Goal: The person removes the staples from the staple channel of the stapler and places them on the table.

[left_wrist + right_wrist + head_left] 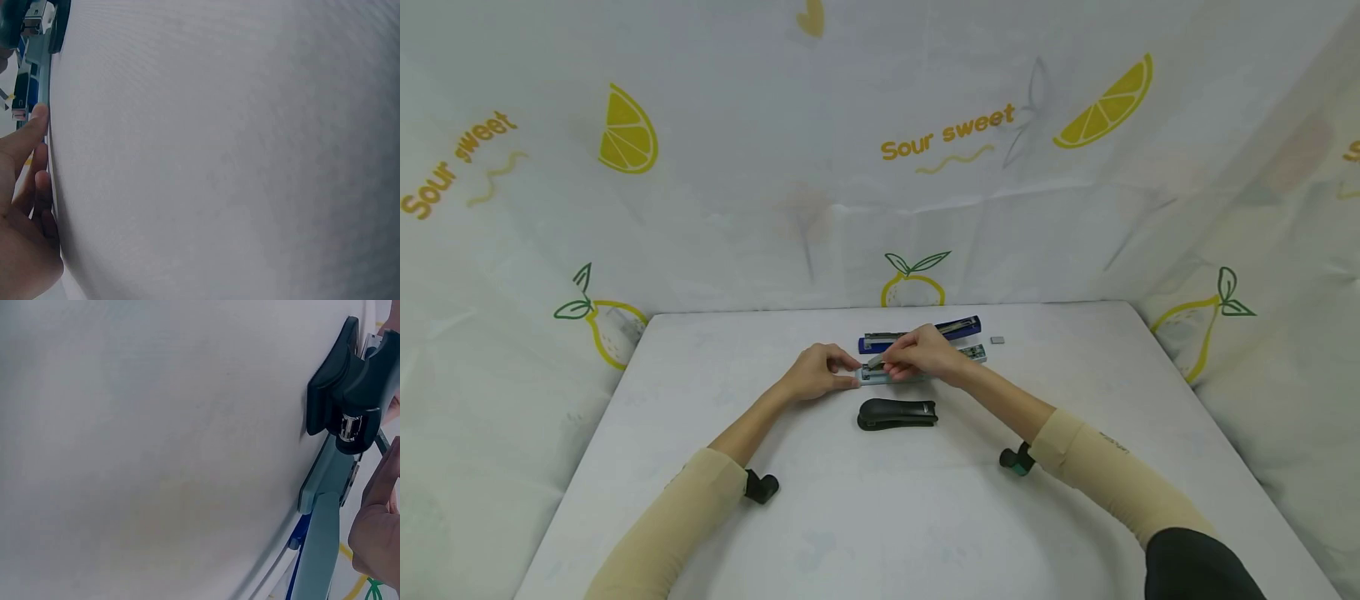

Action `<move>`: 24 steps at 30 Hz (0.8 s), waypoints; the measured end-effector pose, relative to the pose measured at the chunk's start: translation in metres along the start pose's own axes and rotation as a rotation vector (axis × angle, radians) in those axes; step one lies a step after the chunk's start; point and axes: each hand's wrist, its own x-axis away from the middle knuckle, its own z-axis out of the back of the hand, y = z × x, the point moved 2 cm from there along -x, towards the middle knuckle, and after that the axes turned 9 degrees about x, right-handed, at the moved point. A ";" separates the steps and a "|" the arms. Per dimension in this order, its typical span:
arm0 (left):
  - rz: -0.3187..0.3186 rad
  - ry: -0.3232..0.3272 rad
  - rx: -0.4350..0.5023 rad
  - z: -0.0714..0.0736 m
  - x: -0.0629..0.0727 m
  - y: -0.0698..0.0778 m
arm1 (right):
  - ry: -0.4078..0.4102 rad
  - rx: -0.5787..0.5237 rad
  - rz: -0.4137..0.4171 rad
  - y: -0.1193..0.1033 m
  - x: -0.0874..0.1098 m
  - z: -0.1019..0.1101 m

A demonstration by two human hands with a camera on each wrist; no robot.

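Note:
A light blue stapler [872, 377] lies opened out on the table, its inner rail and metal parts exposed. My left hand [816, 372] holds its left end between thumb and fingers. Above that end, my right hand [921, 352] pinches a small grey strip of staples [875, 361], tilted over the rail. Part of the stapler is hidden behind the right hand. In the right wrist view, the light blue stapler [330, 469] shows beyond the black stapler [356, 394], with my right hand [378, 525] beside it.
A dark blue stapler [964, 327], also opened out, lies just behind the light blue one. Nearer me is the closed black stapler [897, 414]. A small grey piece [997, 340], like a staple strip, sits to the right on the white table [880, 517]. A printed curtain hangs behind.

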 end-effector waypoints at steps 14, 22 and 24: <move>-0.009 0.011 -0.006 0.000 -0.002 -0.005 | 0.053 -0.025 -0.004 -0.014 0.017 0.030; -0.014 0.004 -0.011 -0.001 0.000 -0.005 | 0.088 -0.050 0.025 -0.017 0.035 0.058; -0.011 0.005 -0.010 -0.001 0.000 -0.004 | 0.097 -0.041 0.028 -0.016 0.040 0.065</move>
